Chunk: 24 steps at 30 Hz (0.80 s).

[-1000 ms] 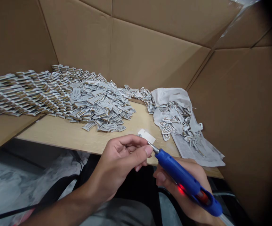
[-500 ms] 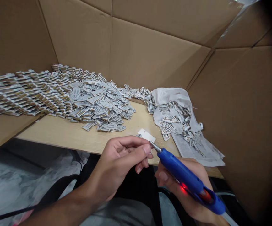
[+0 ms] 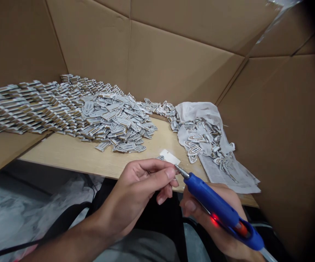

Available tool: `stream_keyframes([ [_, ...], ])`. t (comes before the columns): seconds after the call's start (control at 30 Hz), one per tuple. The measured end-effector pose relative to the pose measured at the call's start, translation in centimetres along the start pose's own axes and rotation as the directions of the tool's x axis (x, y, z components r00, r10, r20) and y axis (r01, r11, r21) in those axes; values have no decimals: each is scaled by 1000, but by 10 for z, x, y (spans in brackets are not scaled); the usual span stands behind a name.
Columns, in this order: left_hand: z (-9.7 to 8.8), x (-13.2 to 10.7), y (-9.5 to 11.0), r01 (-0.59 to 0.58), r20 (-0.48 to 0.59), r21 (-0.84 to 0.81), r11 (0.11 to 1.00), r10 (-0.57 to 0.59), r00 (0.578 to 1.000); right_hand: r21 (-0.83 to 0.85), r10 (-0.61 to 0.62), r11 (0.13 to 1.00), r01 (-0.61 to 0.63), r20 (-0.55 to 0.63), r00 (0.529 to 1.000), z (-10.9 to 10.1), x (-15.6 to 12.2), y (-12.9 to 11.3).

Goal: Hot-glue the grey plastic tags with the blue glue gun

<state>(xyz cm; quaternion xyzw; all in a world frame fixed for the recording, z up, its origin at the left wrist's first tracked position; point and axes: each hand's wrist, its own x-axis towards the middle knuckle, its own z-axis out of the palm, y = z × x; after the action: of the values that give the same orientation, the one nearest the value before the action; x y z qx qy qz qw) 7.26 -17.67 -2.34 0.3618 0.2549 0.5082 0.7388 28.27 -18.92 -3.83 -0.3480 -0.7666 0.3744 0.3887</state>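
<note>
My right hand (image 3: pixel 214 222) is wrapped round a blue pen-shaped glue gun (image 3: pixel 213 198). It has a tapered metal nozzle, a red light glowing on its side and a pale stick or cord at the rear. The nozzle tip meets the fingertips of my left hand (image 3: pixel 146 191), which are pinched together. Whatever they hold is mostly covered by thumb and forefinger, so I cannot make it out. Just beyond them on the wooden table (image 3: pixel 78 153) lies a white card (image 3: pixel 170 157), with a small grey piece (image 3: pixel 160 158) at its edge.
A heap of loose grey cut-out pieces (image 3: pixel 119 120) lies at the middle left, beside stacked rows of similar pieces (image 3: pixel 29 109). More patterned pieces (image 3: pixel 194 147) spill from a white bag (image 3: pixel 198 109) at right. Cardboard walls (image 3: pixel 179 54) enclose the table's back and sides.
The glue gun has shifted slightly right and down, its nozzle still at my left fingertips. My left hand has barely moved.
</note>
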Motion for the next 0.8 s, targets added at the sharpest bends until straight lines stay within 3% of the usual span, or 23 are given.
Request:
stream_keyframes([
  [0.8,0,-2,1,-7,-17,35,999,8,1000,34,7,999,-7,-6,1000,1,-1,2],
])
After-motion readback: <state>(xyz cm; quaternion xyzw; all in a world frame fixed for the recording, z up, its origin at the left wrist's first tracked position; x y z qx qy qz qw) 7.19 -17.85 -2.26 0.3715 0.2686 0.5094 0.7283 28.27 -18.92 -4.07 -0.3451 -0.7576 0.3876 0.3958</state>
